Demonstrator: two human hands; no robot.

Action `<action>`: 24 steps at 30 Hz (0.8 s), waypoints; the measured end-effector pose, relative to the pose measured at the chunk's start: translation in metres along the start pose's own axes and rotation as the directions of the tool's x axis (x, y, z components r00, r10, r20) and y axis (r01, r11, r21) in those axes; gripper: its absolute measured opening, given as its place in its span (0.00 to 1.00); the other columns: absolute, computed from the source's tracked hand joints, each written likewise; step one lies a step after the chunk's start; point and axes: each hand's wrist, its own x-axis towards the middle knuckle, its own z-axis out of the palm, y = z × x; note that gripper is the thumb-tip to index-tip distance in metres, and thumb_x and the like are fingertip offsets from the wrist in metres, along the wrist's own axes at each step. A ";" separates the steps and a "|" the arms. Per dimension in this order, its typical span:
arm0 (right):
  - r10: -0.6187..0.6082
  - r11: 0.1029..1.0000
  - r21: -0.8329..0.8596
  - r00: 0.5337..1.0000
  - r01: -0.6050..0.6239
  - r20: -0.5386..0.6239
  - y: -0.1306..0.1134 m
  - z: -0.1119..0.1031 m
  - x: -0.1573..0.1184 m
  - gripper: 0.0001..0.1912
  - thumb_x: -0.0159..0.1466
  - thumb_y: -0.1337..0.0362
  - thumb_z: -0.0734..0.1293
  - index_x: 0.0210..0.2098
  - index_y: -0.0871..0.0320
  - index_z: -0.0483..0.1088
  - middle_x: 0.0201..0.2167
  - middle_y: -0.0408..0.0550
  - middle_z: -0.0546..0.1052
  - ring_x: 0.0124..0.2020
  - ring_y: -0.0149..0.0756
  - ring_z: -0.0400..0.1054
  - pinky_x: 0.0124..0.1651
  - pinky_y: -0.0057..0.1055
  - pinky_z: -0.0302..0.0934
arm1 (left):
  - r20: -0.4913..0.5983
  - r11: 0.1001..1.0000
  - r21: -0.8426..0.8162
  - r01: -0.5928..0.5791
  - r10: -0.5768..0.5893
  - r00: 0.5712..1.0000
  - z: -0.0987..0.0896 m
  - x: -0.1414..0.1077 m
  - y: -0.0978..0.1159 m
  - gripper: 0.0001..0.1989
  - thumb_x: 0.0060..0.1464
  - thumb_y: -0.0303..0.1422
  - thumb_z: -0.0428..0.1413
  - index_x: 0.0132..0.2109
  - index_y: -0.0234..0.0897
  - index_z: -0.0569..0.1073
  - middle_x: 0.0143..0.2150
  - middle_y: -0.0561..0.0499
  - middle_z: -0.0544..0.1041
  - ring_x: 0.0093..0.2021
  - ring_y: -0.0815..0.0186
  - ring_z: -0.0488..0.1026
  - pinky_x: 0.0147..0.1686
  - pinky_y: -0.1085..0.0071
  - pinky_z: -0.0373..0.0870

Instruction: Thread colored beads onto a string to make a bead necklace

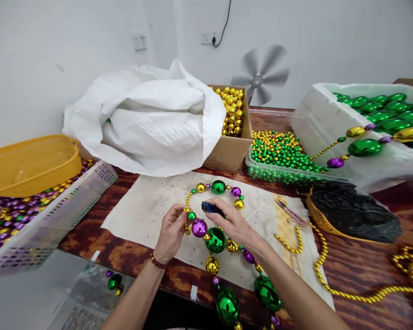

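Observation:
My left hand (172, 229) pinches a bead necklace (199, 228) near its small gold beads. Its strand carries shiny gold, green and purple balls of different sizes. One part curves across the cloth (151, 197) and the other hangs over the table's front edge. My right hand (229, 217) is closed around a small dark-blue and black object (211, 208) that looks like a lighter. The end of that object points left, close to the beads at my left fingers, with a gap between. My right palm and forearm cover part of the strand.
Gold bead strings (321, 266), a short gold piece (298, 243) and a slim pointed tool (289, 211) lie right. Behind are a white sack (151, 123), cardboard box (227, 151), clear bead tub (282, 172), foam box (313, 110) and spinning fan (257, 81). A white crate (51, 220) stands left.

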 end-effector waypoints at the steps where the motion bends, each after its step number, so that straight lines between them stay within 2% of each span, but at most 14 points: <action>1: -0.002 1.000 -0.002 1.000 0.002 0.023 -0.001 -0.002 0.001 0.11 0.69 0.58 0.62 0.48 0.55 0.69 0.42 0.47 0.75 0.43 0.38 0.68 0.48 0.34 0.62 | 0.003 1.000 -0.006 0.001 -0.001 1.000 -0.001 0.000 -0.001 0.15 0.50 0.43 0.66 0.39 0.39 0.75 0.32 0.54 0.75 0.28 0.72 0.70 0.25 0.77 0.68; 6: 0.072 0.997 -0.019 0.971 -0.070 0.227 -0.011 -0.011 0.007 0.14 0.72 0.62 0.55 0.50 0.55 0.68 0.41 0.47 0.77 0.39 0.36 0.70 0.43 0.32 0.63 | 0.017 0.998 -0.060 0.035 -0.034 0.999 -0.008 0.000 -0.006 0.15 0.49 0.43 0.68 0.38 0.39 0.76 0.33 0.53 0.76 0.29 0.70 0.73 0.26 0.75 0.70; 10: 0.017 0.998 -0.061 0.959 0.000 0.283 -0.016 -0.014 0.016 0.11 0.72 0.61 0.57 0.47 0.56 0.69 0.40 0.47 0.75 0.40 0.36 0.68 0.43 0.31 0.61 | 0.028 0.993 -0.100 0.064 -0.061 0.998 -0.013 0.002 -0.009 0.15 0.49 0.42 0.68 0.39 0.39 0.77 0.32 0.53 0.77 0.30 0.69 0.74 0.29 0.74 0.72; 12: 0.017 0.991 -0.129 0.953 0.023 0.302 -0.017 -0.012 0.021 0.12 0.73 0.59 0.57 0.43 0.56 0.69 0.35 0.45 0.73 0.36 0.35 0.66 0.40 0.30 0.58 | 0.023 0.988 -0.134 0.077 -0.074 0.997 -0.013 0.004 -0.010 0.15 0.48 0.42 0.69 0.38 0.39 0.77 0.32 0.53 0.77 0.31 0.69 0.75 0.32 0.73 0.74; 15: 0.103 0.950 -0.312 0.951 -0.007 0.290 -0.018 -0.005 0.030 0.19 0.75 0.55 0.55 0.33 0.57 0.69 0.27 0.42 0.70 0.29 0.33 0.62 0.34 0.28 0.51 | 0.019 0.978 -0.179 0.107 -0.105 0.994 -0.013 0.005 -0.012 0.16 0.46 0.42 0.70 0.38 0.40 0.77 0.31 0.54 0.78 0.31 0.69 0.75 0.36 0.70 0.76; 17: 0.149 0.910 -0.413 0.950 -0.023 0.275 -0.016 0.001 0.036 0.23 0.75 0.54 0.55 0.30 0.56 0.70 0.24 0.42 0.69 0.26 0.32 0.60 0.31 0.29 0.46 | 0.017 0.976 -0.184 0.115 -0.114 0.993 -0.012 0.006 -0.013 0.17 0.45 0.42 0.71 0.38 0.40 0.77 0.31 0.55 0.78 0.29 0.68 0.76 0.36 0.67 0.78; 20: 0.095 0.873 -0.484 0.955 0.056 0.282 -0.012 0.009 0.042 0.22 0.75 0.56 0.55 0.33 0.55 0.73 0.25 0.42 0.72 0.25 0.32 0.60 0.30 0.30 0.42 | 0.014 0.982 -0.164 0.095 -0.094 0.995 -0.010 0.007 -0.016 0.16 0.46 0.43 0.70 0.39 0.41 0.77 0.32 0.55 0.79 0.31 0.68 0.77 0.38 0.67 0.78; 22: 0.049 0.839 -0.529 0.952 0.126 0.304 -0.011 0.012 0.044 0.20 0.75 0.58 0.55 0.35 0.55 0.74 0.26 0.43 0.74 0.25 0.32 0.59 0.29 0.31 0.40 | 0.014 0.982 -0.168 0.088 -0.086 0.996 -0.009 0.008 -0.017 0.16 0.46 0.42 0.70 0.39 0.41 0.77 0.32 0.56 0.79 0.31 0.69 0.76 0.37 0.69 0.77; 24: 0.055 0.801 -0.579 0.945 0.151 0.323 -0.012 0.013 0.046 0.20 0.75 0.59 0.54 0.37 0.55 0.74 0.28 0.44 0.75 0.24 0.32 0.58 0.29 0.32 0.37 | 0.005 0.975 -0.200 0.097 -0.098 0.995 -0.009 0.008 -0.017 0.15 0.45 0.41 0.71 0.38 0.41 0.78 0.32 0.56 0.80 0.31 0.70 0.76 0.35 0.72 0.76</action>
